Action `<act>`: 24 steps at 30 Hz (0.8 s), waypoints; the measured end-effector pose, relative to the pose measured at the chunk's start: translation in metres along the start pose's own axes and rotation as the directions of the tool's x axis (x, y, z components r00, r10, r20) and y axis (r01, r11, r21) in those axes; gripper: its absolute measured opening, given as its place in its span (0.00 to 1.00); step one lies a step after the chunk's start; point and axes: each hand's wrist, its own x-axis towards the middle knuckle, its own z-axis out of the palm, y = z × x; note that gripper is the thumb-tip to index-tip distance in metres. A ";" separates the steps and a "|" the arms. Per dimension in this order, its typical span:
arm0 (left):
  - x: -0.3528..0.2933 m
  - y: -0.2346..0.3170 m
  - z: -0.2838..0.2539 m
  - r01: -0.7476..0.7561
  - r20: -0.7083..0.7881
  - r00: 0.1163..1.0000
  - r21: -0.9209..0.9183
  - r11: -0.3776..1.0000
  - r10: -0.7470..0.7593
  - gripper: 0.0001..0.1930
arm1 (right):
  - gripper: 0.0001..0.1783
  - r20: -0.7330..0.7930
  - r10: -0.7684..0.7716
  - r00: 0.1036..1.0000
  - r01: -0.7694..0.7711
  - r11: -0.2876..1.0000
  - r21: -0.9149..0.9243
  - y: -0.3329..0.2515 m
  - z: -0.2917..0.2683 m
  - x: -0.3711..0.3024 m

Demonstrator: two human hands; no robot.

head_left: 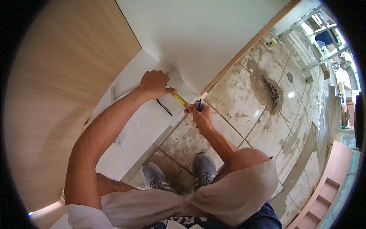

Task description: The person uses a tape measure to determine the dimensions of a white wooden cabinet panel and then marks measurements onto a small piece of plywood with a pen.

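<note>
A yellow tape measure blade (179, 99) stretches between my two hands, over the edge of a white board (137, 110). My left hand (153, 84) is closed at the blade's far left end; the tape's case is hidden in it. A black strap (164, 107) hangs below that hand. My right hand (202, 115) pinches the near end of the blade, at the board's front right edge. Between its fingers it also holds a pen (199, 105), dark with a blue part, pointing up.
A wood-grain panel (72, 72) rises at left and a white panel (198, 34) at the back. Thin metal strips (113, 95) lie on the board. Right of it, the stained tile floor (236, 103) has a broken hole (272, 93). A metal frame (324, 57) and a compartmented wooden piece (339, 164) stand farther right.
</note>
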 end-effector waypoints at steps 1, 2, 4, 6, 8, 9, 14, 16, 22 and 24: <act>0.001 0.005 0.002 -0.012 0.001 1.000 0.004 1.000 0.012 0.32 | 0.20 0.002 0.017 1.000 -0.017 1.000 -0.022 0.000 0.000 0.001; 0.002 0.009 0.003 -0.024 0.002 1.000 0.008 1.000 0.024 0.33 | 0.20 0.005 0.035 0.999 -0.035 0.998 -0.044 0.000 -0.001 0.002; 0.005 0.017 0.004 -0.038 -0.005 0.999 0.014 0.999 0.038 0.35 | 0.20 0.009 0.055 0.998 -0.054 0.996 -0.069 0.000 -0.004 0.005; 0.007 0.020 0.006 -0.034 -0.021 0.999 0.008 0.999 0.034 0.36 | 0.20 0.020 0.065 0.998 -0.063 0.994 -0.086 0.002 -0.005 0.006; 0.009 0.020 0.006 -0.007 -0.012 1.000 0.035 0.999 0.008 0.36 | 0.19 0.047 0.086 0.995 -0.085 0.996 -0.021 0.003 -0.005 0.006; 0.010 0.021 0.005 0.005 -0.011 1.000 0.048 0.999 -0.004 0.36 | 0.19 0.060 0.094 0.994 -0.094 0.996 0.009 0.003 -0.006 0.007; 0.015 0.023 -0.001 0.048 0.028 0.998 0.037 0.998 -0.049 0.37 | 0.17 0.080 0.130 0.988 -0.134 0.990 0.038 0.003 -0.009 0.008; 0.015 0.021 0.002 0.061 0.024 0.998 0.022 0.998 -0.062 0.37 | 0.16 0.089 0.133 0.987 -0.137 0.989 0.047 0.001 -0.008 0.004; 0.014 0.020 0.004 0.078 0.014 0.997 -0.012 0.997 -0.078 0.36 | 0.15 0.091 0.175 0.980 -0.187 0.970 0.157 0.001 -0.005 0.000; 0.014 0.019 0.003 0.074 0.019 0.997 -0.021 0.997 -0.073 0.35 | 0.14 0.104 0.222 0.969 -0.243 0.933 0.265 -0.002 -0.004 -0.001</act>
